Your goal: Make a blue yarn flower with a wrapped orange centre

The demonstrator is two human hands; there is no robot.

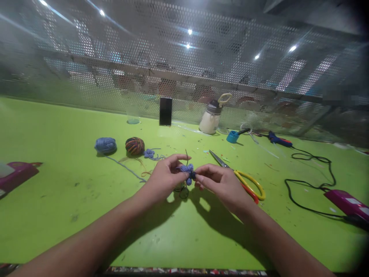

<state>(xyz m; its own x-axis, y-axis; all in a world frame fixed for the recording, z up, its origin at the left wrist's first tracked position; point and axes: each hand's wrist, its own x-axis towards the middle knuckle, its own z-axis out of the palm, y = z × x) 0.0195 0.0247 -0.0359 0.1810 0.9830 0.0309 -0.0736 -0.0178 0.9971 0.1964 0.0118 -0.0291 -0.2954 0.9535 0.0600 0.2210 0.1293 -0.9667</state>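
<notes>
A small blue-violet crocheted flower (187, 168) is held above the table between my two hands. My left hand (165, 175) pinches it from the left, thumb in front and fingers behind. From the other side, the closed thumb and fingertips of my right hand (223, 184) grip a dark navy part at the flower's right edge. Dark yarn (183, 192) dangles in loops below the flower, and a thin dark strand sticks up above it. Scissors (250, 184) with yellow and orange handles lie open just beyond my right hand.
Behind my left hand lie a blue yarn ball (105, 145), a multicoloured yarn ball (135, 146) and another crocheted flower (149, 153). Farther back stand a phone (165, 111) and a bottle (210, 119). A glue gun (279, 139), black cord (309, 209) and blue tape roll (232, 137) are rightward.
</notes>
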